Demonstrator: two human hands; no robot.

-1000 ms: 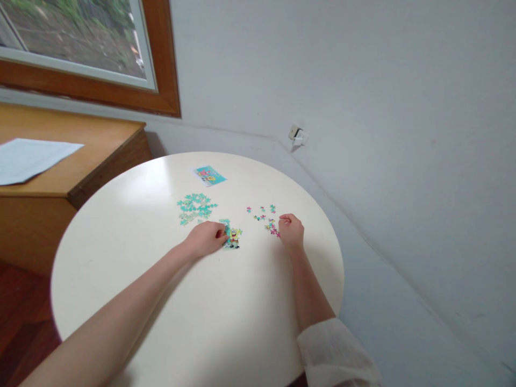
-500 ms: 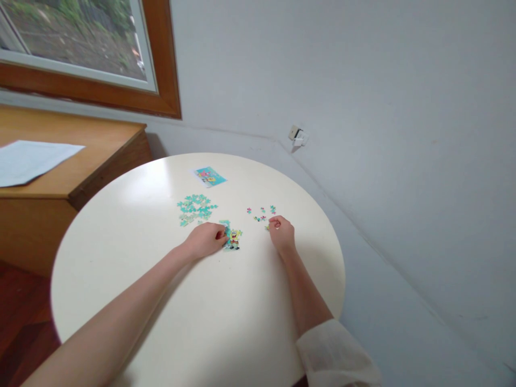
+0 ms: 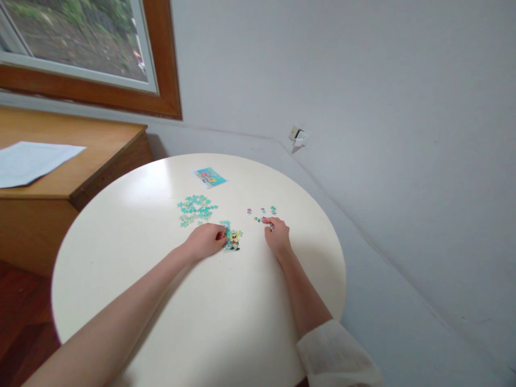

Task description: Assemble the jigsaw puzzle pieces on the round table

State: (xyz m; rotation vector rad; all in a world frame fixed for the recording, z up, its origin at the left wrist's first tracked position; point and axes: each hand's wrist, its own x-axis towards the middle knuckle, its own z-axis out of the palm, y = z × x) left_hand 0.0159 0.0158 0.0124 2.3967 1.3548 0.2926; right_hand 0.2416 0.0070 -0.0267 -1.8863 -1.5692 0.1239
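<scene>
A partly joined jigsaw puzzle with a yellow cartoon figure lies on the round white table. My left hand is closed at its left side, thumb and curled fingers pressed on that edge and covering part of it. To the right, my right hand reaches over several small loose puzzle pieces, some pink and some teal. Its thumb and index finger are apart, with one colourful piece showing in the gap between them. The index fingertip is close to a pink piece; contact is too small to make out.
A heap of teal puzzle pieces spreads beyond my left hand. Farther back lies a picture card. A wooden cabinet bearing a white sheet stands left of the table; a wall socket is behind it.
My right hand has shifted slightly left, and its pinched thumb and index finger have parted over the loose pieces. My left hand stays at the joined puzzle.
</scene>
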